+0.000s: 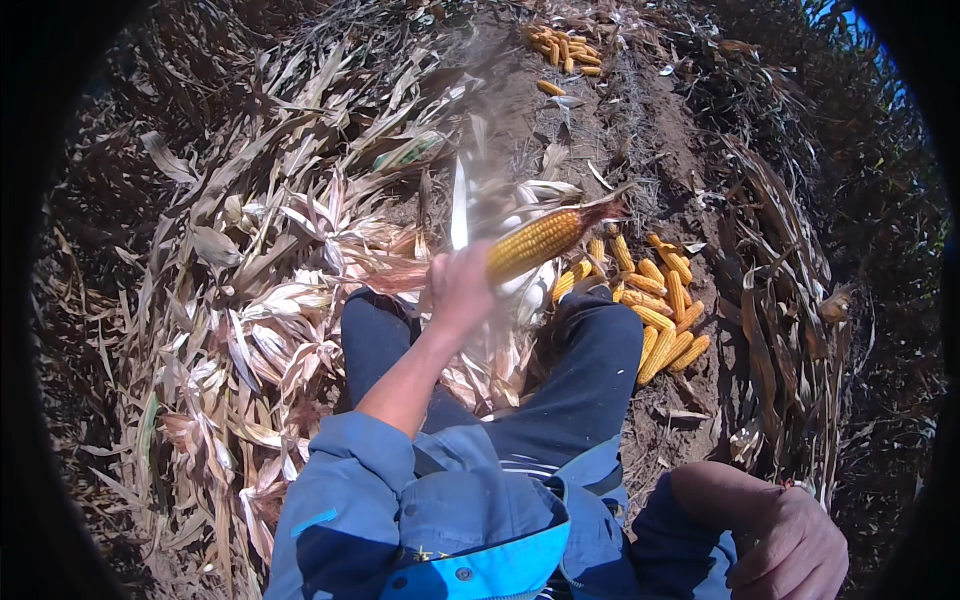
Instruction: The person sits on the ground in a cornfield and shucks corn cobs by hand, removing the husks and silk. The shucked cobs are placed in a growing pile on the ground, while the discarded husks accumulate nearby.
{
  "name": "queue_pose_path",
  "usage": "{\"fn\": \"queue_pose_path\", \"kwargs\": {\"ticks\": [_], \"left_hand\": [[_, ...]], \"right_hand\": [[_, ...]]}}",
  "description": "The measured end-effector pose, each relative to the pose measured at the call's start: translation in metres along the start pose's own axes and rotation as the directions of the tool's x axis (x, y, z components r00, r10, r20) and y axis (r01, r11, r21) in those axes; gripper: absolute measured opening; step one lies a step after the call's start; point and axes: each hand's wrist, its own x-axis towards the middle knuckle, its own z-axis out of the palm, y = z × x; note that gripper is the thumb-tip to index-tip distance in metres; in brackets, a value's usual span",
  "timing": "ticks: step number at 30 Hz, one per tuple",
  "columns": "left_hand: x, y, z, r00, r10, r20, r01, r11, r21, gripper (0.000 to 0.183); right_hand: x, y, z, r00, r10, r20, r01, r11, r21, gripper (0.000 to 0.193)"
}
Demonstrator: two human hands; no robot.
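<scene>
Fingers of the left hand are closing around the butt end of a yellow corn cob, which is pointing up and to the right with its reddish tip free of husk. Pale husk leaves are blurring just beside the fist, above the person's dark trousers. Bare brown field soil is carrying everything here, under open sunlight, with dry maize stalks and husks lying thick along the soil's left side and more dried stalks along its right. A pile of husked cobs is lying on the soil just right of the right knee, and a second, smaller pile of cobs is sitting near the far edge of the cleared strip. The left forearm is reaching forward from a rolled blue sleeve, bare to the wrist. The right hand is resting low at the near right, fingers loosely curled and holding nothing that shows, well apart from the cob.
</scene>
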Motion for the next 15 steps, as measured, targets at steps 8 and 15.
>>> {"fn": "queue_pose_path", "kwargs": {"ticks": [8, 15], "left_hand": [[-0.002, 0.002, -0.003, 0.999, 0.047, 0.012, -0.047, 0.998, 0.052, 0.041], [0.004, 0.021, -0.001, 0.989, 0.138, -0.047, -0.137, 0.990, 0.024, 0.039]], "right_hand": [[0.015, 0.004, 0.025, 1.000, 0.006, 0.005, -0.006, 1.000, -0.027, 0.030], [-0.035, 0.029, 0.020, 0.919, 0.136, -0.371, -0.153, 0.988, -0.017, 0.027]]}}
